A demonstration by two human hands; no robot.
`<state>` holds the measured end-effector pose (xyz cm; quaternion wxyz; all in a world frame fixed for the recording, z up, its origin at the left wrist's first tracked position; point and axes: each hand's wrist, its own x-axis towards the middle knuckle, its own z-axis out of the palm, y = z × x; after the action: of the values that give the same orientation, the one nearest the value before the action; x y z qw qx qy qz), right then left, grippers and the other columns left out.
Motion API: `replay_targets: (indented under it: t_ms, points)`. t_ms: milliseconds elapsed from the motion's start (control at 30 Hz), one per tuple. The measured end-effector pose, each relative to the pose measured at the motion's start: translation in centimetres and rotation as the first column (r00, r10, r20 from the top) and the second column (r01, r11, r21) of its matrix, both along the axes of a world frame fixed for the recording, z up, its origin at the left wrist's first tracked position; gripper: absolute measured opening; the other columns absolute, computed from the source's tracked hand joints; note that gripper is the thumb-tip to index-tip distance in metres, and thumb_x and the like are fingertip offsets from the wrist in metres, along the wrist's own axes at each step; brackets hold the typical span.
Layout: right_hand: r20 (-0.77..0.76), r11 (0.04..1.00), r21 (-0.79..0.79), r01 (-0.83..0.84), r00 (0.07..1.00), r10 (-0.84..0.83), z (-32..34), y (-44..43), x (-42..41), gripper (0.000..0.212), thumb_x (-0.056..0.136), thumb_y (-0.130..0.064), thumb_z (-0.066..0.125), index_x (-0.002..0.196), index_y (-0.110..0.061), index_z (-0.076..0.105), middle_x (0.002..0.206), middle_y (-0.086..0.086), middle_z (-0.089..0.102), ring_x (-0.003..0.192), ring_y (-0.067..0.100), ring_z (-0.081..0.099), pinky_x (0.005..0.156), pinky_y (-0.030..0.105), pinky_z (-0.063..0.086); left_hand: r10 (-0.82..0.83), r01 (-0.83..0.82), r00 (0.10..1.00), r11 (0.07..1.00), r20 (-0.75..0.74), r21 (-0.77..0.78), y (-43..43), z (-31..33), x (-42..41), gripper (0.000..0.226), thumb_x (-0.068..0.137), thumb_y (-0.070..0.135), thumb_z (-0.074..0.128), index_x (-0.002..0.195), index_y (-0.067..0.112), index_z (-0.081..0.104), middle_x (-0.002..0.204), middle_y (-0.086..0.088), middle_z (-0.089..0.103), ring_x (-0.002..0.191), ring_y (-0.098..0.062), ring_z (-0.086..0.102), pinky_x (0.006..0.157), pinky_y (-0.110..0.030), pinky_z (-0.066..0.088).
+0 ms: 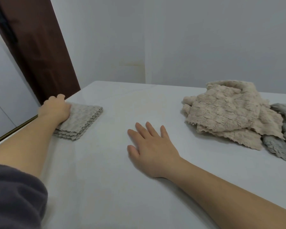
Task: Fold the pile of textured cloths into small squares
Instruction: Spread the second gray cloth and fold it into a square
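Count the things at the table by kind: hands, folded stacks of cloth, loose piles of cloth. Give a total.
Hands: 2, left hand gripping the folded stack, right hand flat on the table
Folded stacks: 1
Loose piles: 1, the loose pile of beige and grey cloths
Total: 4

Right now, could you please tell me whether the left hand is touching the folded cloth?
Touching. The head view shows the left hand gripping the folded cloth at its left edge, fingers curled onto the fabric with no gap between them.
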<state>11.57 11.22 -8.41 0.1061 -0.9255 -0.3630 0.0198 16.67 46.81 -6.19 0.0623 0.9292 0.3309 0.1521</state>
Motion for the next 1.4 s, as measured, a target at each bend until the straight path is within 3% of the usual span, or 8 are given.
replay_targets:
  t_ms: [200,433,700,867,967,1167,1300,1400]
  points:
    - [0.008,1.000,-0.007,0.001,1.000,-0.001,-0.1,0.1,0.1,0.055,0.101,-0.043,0.017,0.153,-0.028,0.013,0.164,-0.001,0.001,0.150,0.023,-0.008,0.118,0.055,-0.004,-0.168,0.172,0.972,0.985,-0.164,0.015,-6.5,0.5,-1.4,0.059,0.095,0.059,0.018,0.140,0.025,0.037,0.147,-0.013,0.036,0.136,-0.036,0.031,0.109,-0.061,0.024]
    - [0.006,1.000,-0.009,0.001,1.000,-0.001,0.0,0.1,0.1,0.055,0.101,-0.043,0.017,0.153,-0.027,0.013,0.164,0.000,0.001,0.150,0.024,-0.008,0.117,0.055,-0.006,-0.158,0.164,0.924,0.986,-0.349,-0.011,-8.1,-0.2,-2.6,0.074,0.091,0.071,0.011,0.154,0.033,0.006,0.163,0.001,-0.004,0.149,-0.028,-0.001,0.114,-0.064,0.003]
    - [-0.071,0.999,0.038,-0.015,0.997,0.017,0.7,-0.7,0.2,0.051,0.102,-0.040,0.023,0.150,-0.022,0.027,0.162,0.003,0.013,0.150,0.025,-0.002,0.118,0.054,-0.006,-0.248,0.259,0.945,0.966,-0.214,0.026,-14.4,0.9,-4.4,0.064,0.098,0.056,0.020,0.154,0.026,0.013,0.163,-0.001,0.000,0.149,-0.024,0.002,0.116,-0.058,0.003]
    - [-0.083,0.973,0.221,0.067,0.995,-0.050,2.9,-7.2,-2.4,0.044,0.102,-0.031,0.035,0.144,-0.020,0.042,0.153,-0.001,0.035,0.144,0.016,0.024,0.119,0.041,0.013,-0.411,0.416,0.900,0.910,-0.148,0.002,-21.4,1.3,-7.9,0.055,0.100,0.047,0.029,0.151,0.024,0.026,0.162,0.000,0.013,0.149,-0.019,0.009,0.118,-0.053,0.004]
    - [-0.018,0.957,0.262,0.124,0.992,-0.123,3.7,-13.2,-4.0,0.038,0.101,-0.028,0.040,0.136,-0.021,0.051,0.142,-0.007,0.048,0.130,0.012,0.041,0.106,0.030,0.032,-0.529,0.528,0.846,0.848,-0.060,-0.042,-26.6,1.5,-9.3,0.046,0.100,0.040,0.036,0.143,0.023,0.039,0.155,0.002,0.029,0.143,-0.018,0.024,0.119,-0.049,0.005]
    - [0.029,0.881,0.280,0.381,0.914,-0.404,2.4,-25.6,-3.9,0.030,0.096,-0.018,0.044,0.120,-0.017,0.061,0.130,-0.004,0.055,0.120,0.017,0.048,0.098,0.032,0.037,-0.739,0.742,0.670,0.669,0.075,-0.040,-40.5,1.4,-9.6,0.037,0.097,0.031,0.041,0.131,0.021,0.049,0.137,0.005,0.046,0.128,-0.015,0.039,0.115,-0.041,0.017]
    - [0.145,0.766,0.362,0.532,0.779,-0.610,1.3,-29.9,-1.9,0.026,0.089,-0.015,0.051,0.113,-0.018,0.062,0.130,-0.001,0.050,0.124,0.022,0.044,0.098,0.036,0.030,-0.801,0.809,0.584,0.588,0.132,-0.007,-47.2,0.5,-8.5,0.036,0.095,0.027,0.046,0.129,0.020,0.052,0.142,0.000,0.041,0.135,-0.018,0.030,0.111,-0.034,0.020]
    - [0.106,0.707,0.358,0.610,0.725,-0.680,1.0,-31.1,-0.2,0.031,0.088,-0.020,0.053,0.118,-0.022,0.057,0.140,0.004,0.042,0.128,0.026,0.039,0.102,0.041,0.029,-0.818,0.818,0.575,0.575,0.026,-0.005,-49.8,-0.4,-6.9,0.043,0.097,0.033,0.042,0.140,0.027,0.043,0.161,-0.005,0.013,0.149,-0.022,0.000,0.119,-0.045,0.007]
